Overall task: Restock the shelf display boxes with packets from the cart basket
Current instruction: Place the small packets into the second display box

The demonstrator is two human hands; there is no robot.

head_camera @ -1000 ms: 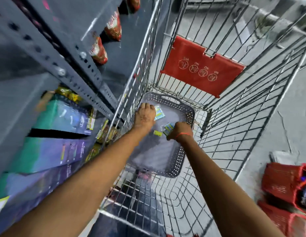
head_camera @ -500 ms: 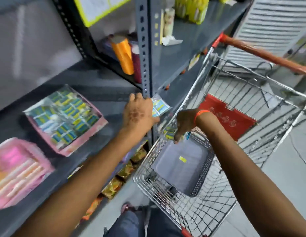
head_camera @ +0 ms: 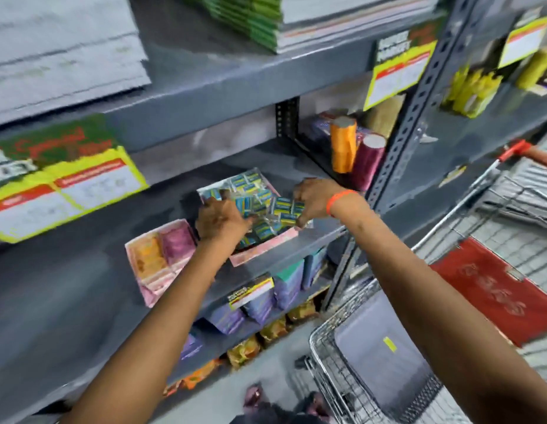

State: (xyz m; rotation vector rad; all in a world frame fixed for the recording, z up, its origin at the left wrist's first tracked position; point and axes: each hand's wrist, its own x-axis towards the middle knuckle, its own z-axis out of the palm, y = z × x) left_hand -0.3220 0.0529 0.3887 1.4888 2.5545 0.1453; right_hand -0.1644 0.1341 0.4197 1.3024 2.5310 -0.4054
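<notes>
Single view, head-mounted, wide-angle. It looked forward and down from the wearer's head, turned toward the grey shelving (head_camera: 204,87) on the left, with the cart (head_camera: 327,341) at lower right. Both forearms ran up from the bottom edge; the shelf sat within arm's reach. Straight edges bowed; the frame was motion-blurred. No second view overlapped.
</notes>
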